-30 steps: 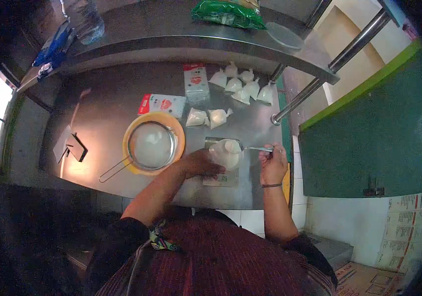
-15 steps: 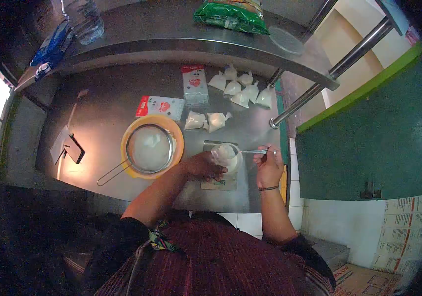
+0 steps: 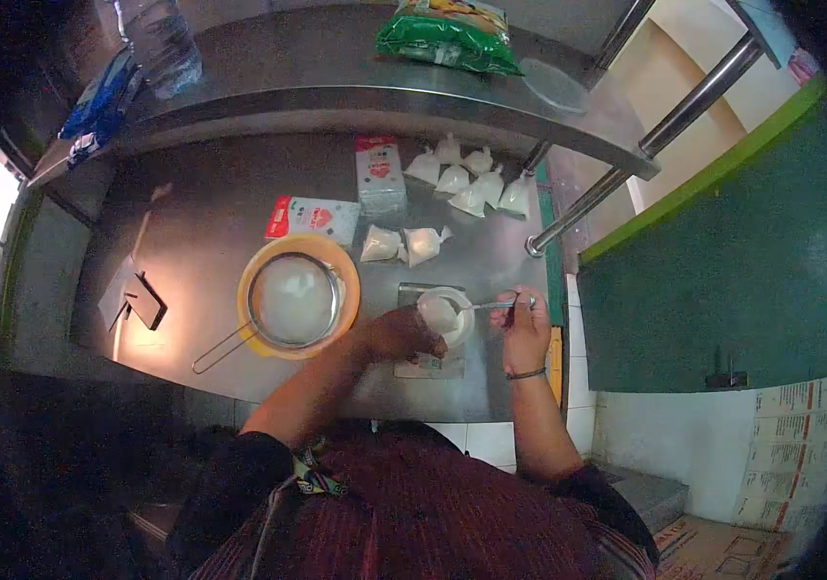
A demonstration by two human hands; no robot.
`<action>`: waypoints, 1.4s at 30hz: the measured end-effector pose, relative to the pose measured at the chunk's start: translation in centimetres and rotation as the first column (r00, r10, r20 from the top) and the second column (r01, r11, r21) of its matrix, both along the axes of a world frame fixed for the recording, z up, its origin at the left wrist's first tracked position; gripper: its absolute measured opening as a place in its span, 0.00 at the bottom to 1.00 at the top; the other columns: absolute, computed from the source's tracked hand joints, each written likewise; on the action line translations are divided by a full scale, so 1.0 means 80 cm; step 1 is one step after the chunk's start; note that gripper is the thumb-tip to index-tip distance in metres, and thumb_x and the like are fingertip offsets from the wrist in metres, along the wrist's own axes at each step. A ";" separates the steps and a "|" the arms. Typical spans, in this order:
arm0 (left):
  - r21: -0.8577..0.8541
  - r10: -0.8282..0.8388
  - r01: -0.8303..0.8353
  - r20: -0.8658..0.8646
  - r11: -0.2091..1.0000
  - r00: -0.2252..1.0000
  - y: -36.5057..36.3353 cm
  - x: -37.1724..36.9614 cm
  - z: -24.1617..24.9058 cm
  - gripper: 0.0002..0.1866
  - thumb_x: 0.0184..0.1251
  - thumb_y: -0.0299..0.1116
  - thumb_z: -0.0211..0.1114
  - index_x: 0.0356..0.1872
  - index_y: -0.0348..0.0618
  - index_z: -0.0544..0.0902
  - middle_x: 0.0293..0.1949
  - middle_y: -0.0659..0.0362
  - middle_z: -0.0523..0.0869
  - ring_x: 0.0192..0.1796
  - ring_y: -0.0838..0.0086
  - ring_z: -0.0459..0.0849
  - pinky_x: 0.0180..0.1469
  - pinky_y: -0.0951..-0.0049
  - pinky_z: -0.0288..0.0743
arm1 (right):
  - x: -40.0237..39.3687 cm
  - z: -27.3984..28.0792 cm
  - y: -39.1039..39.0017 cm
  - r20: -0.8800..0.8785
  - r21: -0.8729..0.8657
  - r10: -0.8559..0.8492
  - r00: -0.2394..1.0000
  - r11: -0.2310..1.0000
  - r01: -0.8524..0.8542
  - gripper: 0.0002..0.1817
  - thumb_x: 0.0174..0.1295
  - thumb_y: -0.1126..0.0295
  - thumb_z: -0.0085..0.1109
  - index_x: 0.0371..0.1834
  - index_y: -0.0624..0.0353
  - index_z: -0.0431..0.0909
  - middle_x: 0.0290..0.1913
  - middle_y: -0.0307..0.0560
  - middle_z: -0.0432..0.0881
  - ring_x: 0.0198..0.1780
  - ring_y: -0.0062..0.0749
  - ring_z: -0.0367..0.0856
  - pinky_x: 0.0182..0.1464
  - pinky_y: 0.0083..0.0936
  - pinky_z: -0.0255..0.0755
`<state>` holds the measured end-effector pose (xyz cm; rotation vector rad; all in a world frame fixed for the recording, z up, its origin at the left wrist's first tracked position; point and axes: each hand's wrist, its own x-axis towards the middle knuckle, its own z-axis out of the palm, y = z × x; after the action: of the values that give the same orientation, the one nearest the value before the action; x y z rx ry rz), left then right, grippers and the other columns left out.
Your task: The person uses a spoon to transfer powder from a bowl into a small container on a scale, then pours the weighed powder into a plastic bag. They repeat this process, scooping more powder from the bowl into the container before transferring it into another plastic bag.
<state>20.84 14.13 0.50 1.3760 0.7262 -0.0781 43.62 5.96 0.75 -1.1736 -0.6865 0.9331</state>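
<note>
My left hand [image 3: 406, 334] is closed around a small clear plastic bag [image 3: 437, 311] with white powder in it, at the rim of a round translucent tub [image 3: 466, 331]. Its fingers partly hide both. Below the tub lies a flat kitchen scale [image 3: 430, 368], mostly covered by the hand and tub. To the right, my right hand [image 3: 524, 317] grips the handle of a metal spoon [image 3: 493, 305], whose head points left into the bag's mouth. Left of my hands, a wire-handled sieve [image 3: 295, 302] holding white powder rests on an orange bowl [image 3: 349, 324].
Two tied bags of powder [image 3: 402, 246] lie behind the scale, and several more [image 3: 472, 179] sit farther back. Two red-and-white packs [image 3: 322, 221] stand behind the bowl. A dark phone-like object [image 3: 146, 301] leans at left. Overhead, a steel shelf [image 3: 317, 101] carries a green packet [image 3: 447, 41].
My left hand and the bag have tipped slightly, so the round opening shows more. The spoon's head has shifted a little left and down. My right hand stays nearly in place.
</note>
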 end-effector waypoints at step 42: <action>0.271 0.226 -0.337 0.369 0.902 0.901 -0.038 0.018 -0.029 0.31 0.57 0.37 0.79 0.60 0.38 0.76 0.52 0.57 0.83 0.53 0.72 0.80 0.57 0.69 0.76 | -0.059 0.072 -0.049 0.246 0.245 0.095 0.965 0.957 -0.157 0.11 0.79 0.68 0.42 0.57 0.61 0.64 0.33 0.44 0.74 0.31 0.22 0.70 0.34 0.21 0.68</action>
<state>22.31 11.08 -1.80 1.5343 0.6674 0.5211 38.90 2.07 6.52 -1.0179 -1.0526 0.7882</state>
